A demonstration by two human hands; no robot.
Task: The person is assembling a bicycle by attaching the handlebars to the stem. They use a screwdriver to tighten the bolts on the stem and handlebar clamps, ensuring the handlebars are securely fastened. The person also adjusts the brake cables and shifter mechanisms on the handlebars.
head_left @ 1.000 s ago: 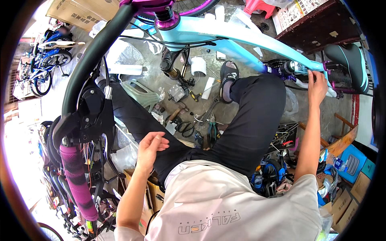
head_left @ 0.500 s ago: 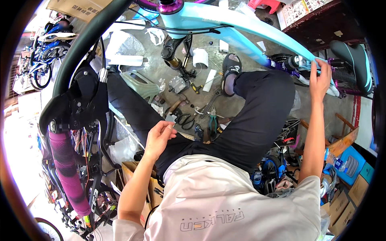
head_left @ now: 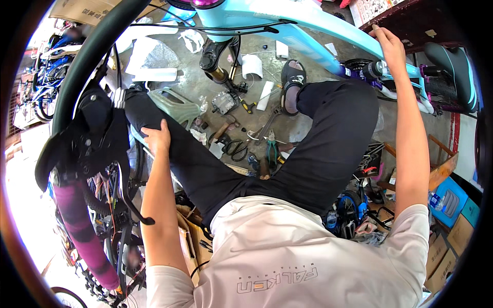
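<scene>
Light-blue bike frame (head_left: 328,23) seemingly being steadied; right hand (head_left: 390,49) lying across, fingers bent, contact unclear; left hand (head_left: 159,138) resting by trouser leg (head_left: 200,154), digits parted; next likely needing firm grip.

Lt beige short-slv tee (head_left: 308,241) w/ dk outlined lettering (head_left: 277,281), blk trousers (head_left: 339,123), blk open-toe sandal (head_left: 294,78)
</scene>
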